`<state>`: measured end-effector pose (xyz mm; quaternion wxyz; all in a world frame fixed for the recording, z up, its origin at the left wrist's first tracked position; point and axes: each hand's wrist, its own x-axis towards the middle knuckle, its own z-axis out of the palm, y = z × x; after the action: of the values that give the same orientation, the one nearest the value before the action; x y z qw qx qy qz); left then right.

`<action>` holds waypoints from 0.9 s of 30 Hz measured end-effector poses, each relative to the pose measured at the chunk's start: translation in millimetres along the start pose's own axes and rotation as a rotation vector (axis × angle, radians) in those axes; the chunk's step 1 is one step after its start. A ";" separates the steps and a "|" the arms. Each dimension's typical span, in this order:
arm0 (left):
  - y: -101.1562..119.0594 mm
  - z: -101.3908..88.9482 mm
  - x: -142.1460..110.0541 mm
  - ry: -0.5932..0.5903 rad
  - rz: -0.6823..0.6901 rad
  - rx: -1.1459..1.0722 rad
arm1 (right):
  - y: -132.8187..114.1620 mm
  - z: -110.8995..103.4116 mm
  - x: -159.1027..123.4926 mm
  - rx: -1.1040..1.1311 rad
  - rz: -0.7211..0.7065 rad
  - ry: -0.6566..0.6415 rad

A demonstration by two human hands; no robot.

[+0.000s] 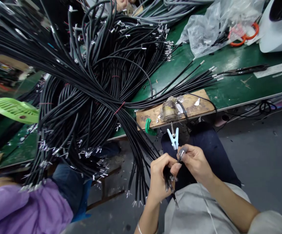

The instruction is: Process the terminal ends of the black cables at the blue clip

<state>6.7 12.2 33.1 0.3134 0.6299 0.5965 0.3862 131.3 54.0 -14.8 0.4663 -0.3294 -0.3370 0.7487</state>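
Note:
My left hand (162, 174) is closed around several black cables (167, 182), whose stripped ends stick out below the fingers. Close against it, my right hand (193, 159) pinches the silvery end of one cable (181, 155); grey covers or smudges show on its fingertips. Just above both hands, a light-blue clothespin-like clip (174, 139) sits on a metal tip (172, 126). That tip comes out of a crusted, yellowish tool body (169, 110) mounted on a wooden board (199, 104) at the table's edge. A green clamp (150, 126) stands at the board's left.
A big heap of black cables (102, 87) covers the left of the green table (238, 87). Pliers (247, 70), orange-handled scissors (244, 35) and a plastic bag (204, 31) lie right. A green fan-like object (14, 110) and a person in purple (31, 208) are left.

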 end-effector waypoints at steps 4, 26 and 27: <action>0.3 3.5 1.4 0.054 -0.045 0.003 | 6.4 8.9 -5.1 -0.333 -0.422 0.240; -7.8 -6.9 8.7 0.169 0.068 -0.165 | -39.9 -5.0 63.3 0.082 0.238 -0.308; -8.9 -7.1 9.2 0.190 0.064 -0.172 | -36.1 0.3 64.8 0.129 0.240 -0.313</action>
<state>-4.1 21.8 30.2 0.2957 0.5800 0.5679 0.5036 125.7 125.8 3.1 0.3360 -0.2165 -0.3152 0.8608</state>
